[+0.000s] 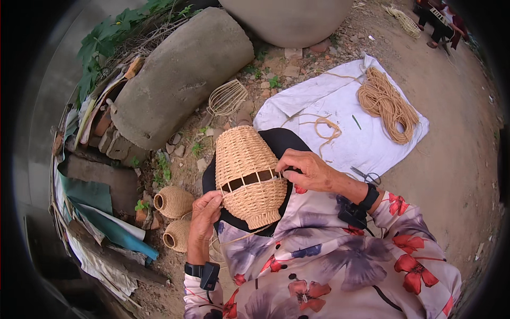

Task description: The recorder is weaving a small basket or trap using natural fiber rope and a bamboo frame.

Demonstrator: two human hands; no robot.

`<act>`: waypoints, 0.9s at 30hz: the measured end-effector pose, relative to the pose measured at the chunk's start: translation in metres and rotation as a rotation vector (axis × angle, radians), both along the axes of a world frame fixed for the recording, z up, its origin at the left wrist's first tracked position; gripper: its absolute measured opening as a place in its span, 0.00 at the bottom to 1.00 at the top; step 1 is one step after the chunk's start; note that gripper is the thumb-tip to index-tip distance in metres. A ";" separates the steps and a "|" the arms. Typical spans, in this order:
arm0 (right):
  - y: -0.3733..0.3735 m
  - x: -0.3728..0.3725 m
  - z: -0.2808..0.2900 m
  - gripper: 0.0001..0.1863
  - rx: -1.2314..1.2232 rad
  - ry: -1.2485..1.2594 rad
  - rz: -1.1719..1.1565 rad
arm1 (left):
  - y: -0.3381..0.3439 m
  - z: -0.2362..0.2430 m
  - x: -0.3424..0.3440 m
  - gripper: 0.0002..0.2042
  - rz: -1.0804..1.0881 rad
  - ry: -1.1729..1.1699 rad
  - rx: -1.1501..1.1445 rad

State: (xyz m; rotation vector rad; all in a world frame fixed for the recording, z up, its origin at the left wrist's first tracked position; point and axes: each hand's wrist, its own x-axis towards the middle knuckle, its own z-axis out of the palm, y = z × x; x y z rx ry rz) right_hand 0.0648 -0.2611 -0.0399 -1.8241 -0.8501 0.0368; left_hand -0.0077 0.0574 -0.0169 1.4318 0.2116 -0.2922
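A tan woven basket (247, 157) lies across my lap on a black cloth (210, 178), its narrow neck towards me. An unwoven band round its middle shows bare upright ribs with a dark gap between them. At the left end of that gap, my left hand (206, 211) pinches the basket's side. My right hand (308, 169) has its thumb and fingers closed on the right end of the same band; whether a strand is between those fingertips is hidden. A loose cord (247, 234) trails below the basket's neck.
Two small woven vases (174, 202) stand at my left, near a wire-like frame (228, 98). On a white sheet (329, 95) lie a coil of cord (385, 103) and scissors (366, 174) at its edge. A concrete pipe piece (183, 77) sits far left; another person (443, 24) is far right.
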 end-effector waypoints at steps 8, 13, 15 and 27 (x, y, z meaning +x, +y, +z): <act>0.033 0.043 0.003 0.06 -0.273 -0.138 -0.134 | -0.035 -0.009 0.007 0.11 -0.108 -0.133 0.355; 0.066 0.017 0.014 0.09 0.023 -0.071 0.194 | -0.035 -0.001 0.007 0.10 -0.069 -0.200 0.372; 0.068 0.014 0.013 0.10 0.008 -0.129 0.140 | -0.023 0.006 0.004 0.09 -0.016 -0.170 0.416; 0.088 -0.006 0.025 0.16 -0.294 -0.657 0.149 | -0.022 0.008 0.037 0.10 0.137 -0.730 0.889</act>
